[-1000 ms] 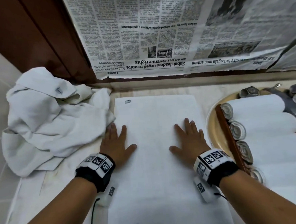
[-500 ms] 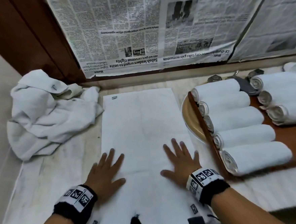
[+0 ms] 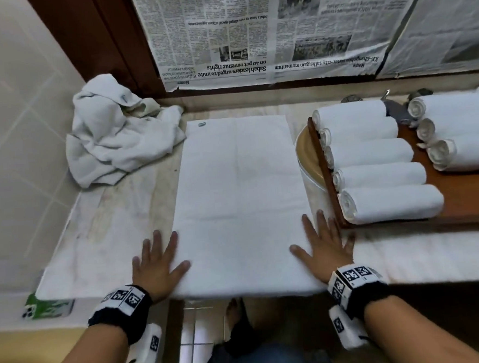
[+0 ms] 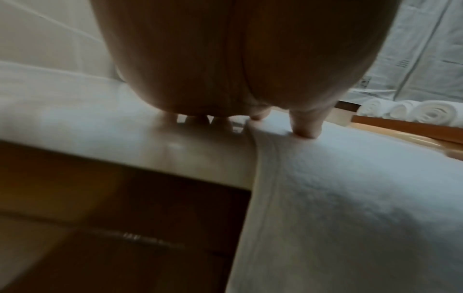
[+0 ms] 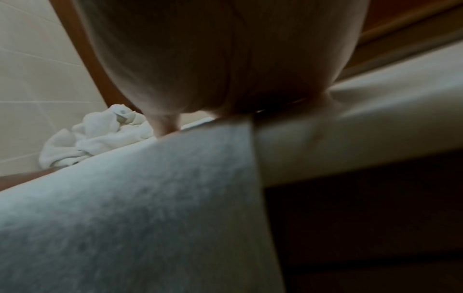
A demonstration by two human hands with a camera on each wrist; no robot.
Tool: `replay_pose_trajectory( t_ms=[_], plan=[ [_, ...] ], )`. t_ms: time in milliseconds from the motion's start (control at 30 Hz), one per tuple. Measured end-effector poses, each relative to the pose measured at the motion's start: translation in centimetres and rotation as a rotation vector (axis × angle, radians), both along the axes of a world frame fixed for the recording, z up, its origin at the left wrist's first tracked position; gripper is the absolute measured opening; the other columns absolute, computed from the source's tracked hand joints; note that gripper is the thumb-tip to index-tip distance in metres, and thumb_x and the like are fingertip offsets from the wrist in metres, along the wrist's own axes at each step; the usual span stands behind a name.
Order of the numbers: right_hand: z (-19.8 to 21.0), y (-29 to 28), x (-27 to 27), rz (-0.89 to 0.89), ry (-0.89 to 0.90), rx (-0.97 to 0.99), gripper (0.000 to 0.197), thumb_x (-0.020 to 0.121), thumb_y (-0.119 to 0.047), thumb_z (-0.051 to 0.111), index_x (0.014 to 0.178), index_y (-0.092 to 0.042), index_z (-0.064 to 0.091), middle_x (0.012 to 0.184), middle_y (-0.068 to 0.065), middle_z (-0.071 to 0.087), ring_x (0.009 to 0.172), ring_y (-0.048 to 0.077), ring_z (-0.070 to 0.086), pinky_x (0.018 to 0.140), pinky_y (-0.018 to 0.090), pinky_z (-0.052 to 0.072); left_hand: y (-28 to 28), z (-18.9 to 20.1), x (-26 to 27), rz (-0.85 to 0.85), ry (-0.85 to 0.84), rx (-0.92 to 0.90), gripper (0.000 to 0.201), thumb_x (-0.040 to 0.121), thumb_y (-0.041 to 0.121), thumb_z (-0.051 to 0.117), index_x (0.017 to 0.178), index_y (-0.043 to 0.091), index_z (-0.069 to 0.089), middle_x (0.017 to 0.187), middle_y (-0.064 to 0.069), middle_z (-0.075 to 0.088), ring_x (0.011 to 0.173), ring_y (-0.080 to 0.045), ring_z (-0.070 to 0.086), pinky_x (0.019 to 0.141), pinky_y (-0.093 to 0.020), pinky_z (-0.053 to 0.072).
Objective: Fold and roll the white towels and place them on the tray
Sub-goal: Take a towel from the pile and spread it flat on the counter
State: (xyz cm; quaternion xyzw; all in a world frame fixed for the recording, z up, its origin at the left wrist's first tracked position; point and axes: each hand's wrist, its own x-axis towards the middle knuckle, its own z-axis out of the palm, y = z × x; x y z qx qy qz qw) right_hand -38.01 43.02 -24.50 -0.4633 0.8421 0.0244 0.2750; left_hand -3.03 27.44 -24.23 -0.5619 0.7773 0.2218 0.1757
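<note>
I have both hands flat, fingers spread, nothing gripped: my left hand presses the left edge of the flat folded white terry towel, my right hand the right edge. The towel lies on the pale stone worktop, its near end draped over the front edge. Beside it, the brown wooden tray carries rolled white towels; the crumpled heap of white towels waits to the left. My worry is that the overhanging end drags the cloth off as I release pressure, or that rolling starts skewed and telescopes.
</note>
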Motion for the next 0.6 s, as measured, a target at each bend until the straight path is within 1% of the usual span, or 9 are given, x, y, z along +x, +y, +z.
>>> replay_pose_trajectory(
  t_ms=[67,133,200,267,333,400,433,500,600],
  plan=[
    [0.0,0.7,0.1,-0.046,-0.005,-0.027,0.089,0.088,-0.079,0.027,0.152,-0.039,-0.021,0.157,-0.004,-0.037,0.147,0.017,-0.028,0.115,0.062,-0.013,1.3,0.0,0.5,0.046,0.02,0.002,0.111,0.053,0.091,0.007,0.148,0.043,-0.022,0.157,0.003,-0.033,0.148,-0.027,-0.022,0.117,-0.053,-0.004],
    [-0.2,1.9,0.7,-0.017,0.025,-0.064,0.092,0.086,-0.08,0.026,0.152,-0.036,-0.021,0.158,-0.002,-0.033,0.148,0.017,-0.025,0.115,0.06,-0.014,2.4,0.0,1.0,0.076,0.017,0.004,0.111,0.057,0.093,0.016,0.148,0.043,-0.021,0.156,0.004,-0.035,0.147,-0.028,-0.023,0.117,-0.054,-0.005],
    [-0.4,3.3,1.3,0.05,0.079,-0.089,0.091,0.088,-0.079,0.022,0.154,-0.033,-0.019,0.159,-0.003,-0.031,0.148,0.017,-0.024,0.117,0.057,-0.011,3.2,-0.1,1.3,0.093,0.001,-0.011,0.103,0.069,0.089,0.025,0.15,0.043,-0.019,0.157,0.002,-0.034,0.148,-0.03,-0.022,0.117,-0.055,-0.003],
    [-0.5,4.5,1.3,0.044,0.107,-0.101,0.087,0.09,-0.077,0.021,0.154,-0.032,-0.017,0.16,-0.004,-0.03,0.148,0.016,-0.023,0.118,0.055,-0.01,3.7,-0.3,1.3,0.11,-0.001,-0.033,0.095,0.081,0.084,0.032,0.151,0.043,-0.017,0.157,0.001,-0.034,0.148,-0.032,-0.022,0.117,-0.055,-0.002],
    [-0.5,5.2,1.1,0.003,0.119,-0.104,0.085,0.091,-0.075,0.021,0.155,-0.031,-0.014,0.161,-0.004,-0.028,0.149,0.016,-0.023,0.119,0.054,-0.009,3.9,-0.5,1.3,0.119,-0.004,-0.052,0.089,0.086,0.078,0.032,0.151,0.043,-0.017,0.157,0.001,-0.034,0.148,-0.032,-0.022,0.117,-0.056,-0.003],
    [-0.8,5.9,0.9,-0.034,0.121,-0.133,0.084,0.092,-0.074,0.024,0.156,-0.031,-0.009,0.163,-0.003,-0.021,0.15,0.016,-0.019,0.119,0.053,-0.007,3.9,-0.6,1.2,0.129,-0.013,-0.059,0.086,0.087,0.077,0.031,0.151,0.043,-0.017,0.157,0.001,-0.033,0.148,-0.032,-0.022,0.117,-0.056,-0.004],
    [-0.9,6.4,0.8,-0.061,0.12,-0.168,0.084,0.091,-0.073,0.027,0.157,-0.031,-0.004,0.164,-0.003,-0.016,0.151,0.016,-0.015,0.12,0.051,-0.005,3.8,-0.6,1.2,0.13,-0.017,-0.055,0.085,0.088,0.076,0.03,0.151,0.044,-0.017,0.158,0.001,-0.032,0.148,-0.032,-0.021,0.117,-0.056,-0.003],
    [-1.2,7.4,0.6,-0.145,0.113,-0.267,0.083,0.09,-0.071,0.039,0.157,-0.03,0.011,0.166,-0.002,-0.001,0.152,0.018,-0.002,0.121,0.047,0.001,3.7,-0.7,1.2,0.131,-0.023,-0.049,0.081,0.091,0.073,0.029,0.151,0.043,-0.016,0.158,0.001,-0.032,0.148,-0.033,-0.021,0.117,-0.057,-0.002],
    [-1.0,8.4,0.6,-0.298,0.109,-0.388,0.076,0.084,-0.065,0.059,0.147,-0.027,0.04,0.161,0.002,0.023,0.147,0.024,0.02,0.119,0.043,0.015,3.6,-0.9,1.2,0.134,-0.025,-0.048,0.077,0.094,0.069,0.029,0.151,0.043,-0.015,0.158,0.001,-0.031,0.148,-0.033,-0.02,0.117,-0.057,-0.001]
  ],
)
